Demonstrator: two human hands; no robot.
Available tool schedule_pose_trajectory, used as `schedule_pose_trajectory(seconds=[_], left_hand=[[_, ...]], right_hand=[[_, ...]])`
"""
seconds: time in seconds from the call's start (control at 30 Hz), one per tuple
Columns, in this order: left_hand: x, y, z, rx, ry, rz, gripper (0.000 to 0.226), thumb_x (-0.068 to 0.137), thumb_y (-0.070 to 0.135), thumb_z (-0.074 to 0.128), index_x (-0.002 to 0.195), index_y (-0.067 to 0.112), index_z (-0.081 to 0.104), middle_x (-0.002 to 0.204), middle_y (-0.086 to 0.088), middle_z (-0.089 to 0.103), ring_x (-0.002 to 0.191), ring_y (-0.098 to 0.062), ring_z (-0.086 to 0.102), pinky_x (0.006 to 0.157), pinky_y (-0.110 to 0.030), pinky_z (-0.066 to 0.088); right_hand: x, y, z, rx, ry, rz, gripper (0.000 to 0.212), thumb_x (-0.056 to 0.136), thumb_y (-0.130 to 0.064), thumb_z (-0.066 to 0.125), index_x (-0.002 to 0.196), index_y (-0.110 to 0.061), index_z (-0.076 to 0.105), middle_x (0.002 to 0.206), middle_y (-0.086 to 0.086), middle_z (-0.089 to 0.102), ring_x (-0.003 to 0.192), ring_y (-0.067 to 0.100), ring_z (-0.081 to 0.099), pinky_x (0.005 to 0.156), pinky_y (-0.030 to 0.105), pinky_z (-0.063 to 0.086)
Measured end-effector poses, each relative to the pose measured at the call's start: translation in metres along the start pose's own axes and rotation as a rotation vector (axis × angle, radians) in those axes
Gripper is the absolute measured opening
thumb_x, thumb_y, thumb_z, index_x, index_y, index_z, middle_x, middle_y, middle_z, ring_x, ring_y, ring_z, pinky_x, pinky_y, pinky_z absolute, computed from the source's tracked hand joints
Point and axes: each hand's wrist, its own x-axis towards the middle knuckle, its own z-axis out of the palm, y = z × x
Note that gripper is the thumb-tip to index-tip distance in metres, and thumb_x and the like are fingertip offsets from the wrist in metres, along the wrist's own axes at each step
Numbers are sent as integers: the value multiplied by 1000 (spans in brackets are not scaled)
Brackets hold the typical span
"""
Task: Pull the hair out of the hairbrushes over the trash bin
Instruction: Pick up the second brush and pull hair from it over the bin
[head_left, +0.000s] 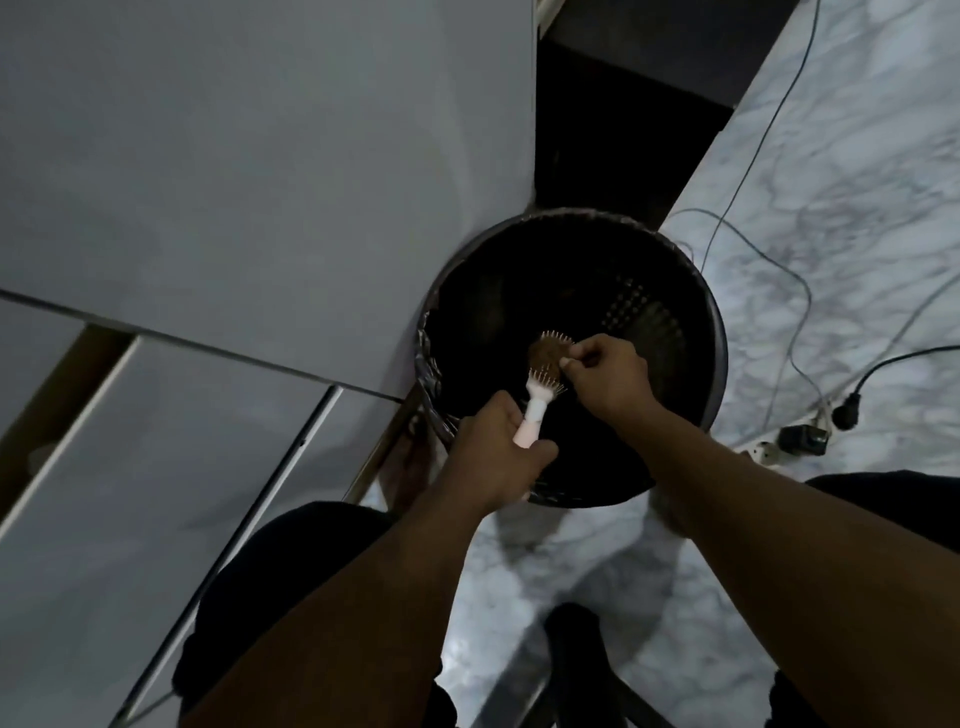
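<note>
— So, what could go wrong from here?

— Mostly a spill, I'd judge. The right hand (605, 371) is pinched shut on the brown clump of hair (545, 358) matted into the hairbrush (540, 384). If that clump comes away in wisps, stray bits could drift past the rim of the trash bin (719, 374) onto the marble floor (857, 208).

— And the brush itself?

— The left hand (493, 457) is closed around its pale pink handle, above the near edge of the bin. A hard tug against stuck hair could twist the handle loose, and the brush would drop into the bin.

— How does the brush look?

— Small, white and pink, with thin pale bristles. Its head sits over the middle of the bin's dark opening, bristles up, and the hair covers most of them in a dense rusty mat.
</note>
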Motion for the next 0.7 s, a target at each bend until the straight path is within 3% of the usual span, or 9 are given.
schedule_pose_trajectory(seconds=[0.07, 0.13, 0.17, 0.23, 0.4, 0.53, 0.63, 0.7], left_hand=[[2, 0, 2, -84, -21, -43, 35, 77, 29, 74, 94, 14, 48, 90, -16, 66, 54, -33, 68, 48, -39, 57], [4, 2, 4, -181, -36, -121, 25, 87, 23, 68, 94, 10, 47, 87, -18, 69, 45, -26, 64, 45, -31, 50], [5, 3, 4, -194, -32, -154, 22, 91, 26, 63, 89, 11, 47, 82, -19, 68, 41, -24, 59, 44, -27, 46], [11, 2, 6, -194, -7, -175, 36, 100, 37, 53, 75, 12, 47, 72, -19, 62, 36, -21, 50, 42, -21, 39], [18, -4, 9, -64, 49, -131, 52, 102, 44, 50, 61, 12, 47, 59, -8, 52, 57, -32, 57, 60, -38, 51], [16, -2, 13, 54, 101, -82, 47, 102, 46, 47, 67, 14, 47, 68, -5, 53, 78, -33, 58, 67, -37, 44], [16, -3, 14, 89, 146, -60, 42, 103, 49, 43, 89, 11, 55, 85, -9, 63, 85, -32, 61, 66, -34, 40], [15, -4, 14, 83, 165, -19, 38, 103, 49, 41, 93, 14, 53, 88, -10, 65, 82, -31, 62, 62, -34, 39]], right_hand=[[2, 2, 1, 37, 31, 45, 8, 89, -18, 71, 83, -14, 70, 85, 3, 72, 89, 22, 70, 94, 40, 57], [4, 3, 3, 58, 36, 56, 20, 89, -17, 72, 70, -22, 66, 80, 1, 71, 88, 21, 72, 93, 43, 58], [4, 3, 4, 74, 36, 59, 24, 88, -16, 73, 67, -25, 64, 78, 0, 71, 86, 21, 72, 91, 43, 59], [5, 2, 4, 97, 41, 65, 26, 88, -15, 72, 67, -26, 62, 76, -1, 70, 85, 22, 72, 90, 44, 60], [8, -1, 3, 234, 65, 129, 15, 92, -19, 58, 81, -21, 69, 86, 6, 73, 88, 25, 71, 88, 45, 60], [6, -5, 3, 214, 104, 155, 27, 95, -23, 46, 94, -12, 71, 91, 7, 71, 81, 21, 66, 76, 34, 55], [3, -6, 6, 227, 24, 176, 36, 92, -41, 47, 112, -18, 66, 110, 7, 69, 97, 25, 66, 89, 45, 57], [0, -7, 8, 253, -25, 99, 52, 87, -55, 58, 128, -23, 61, 121, 1, 67, 110, 21, 64, 96, 44, 55]])
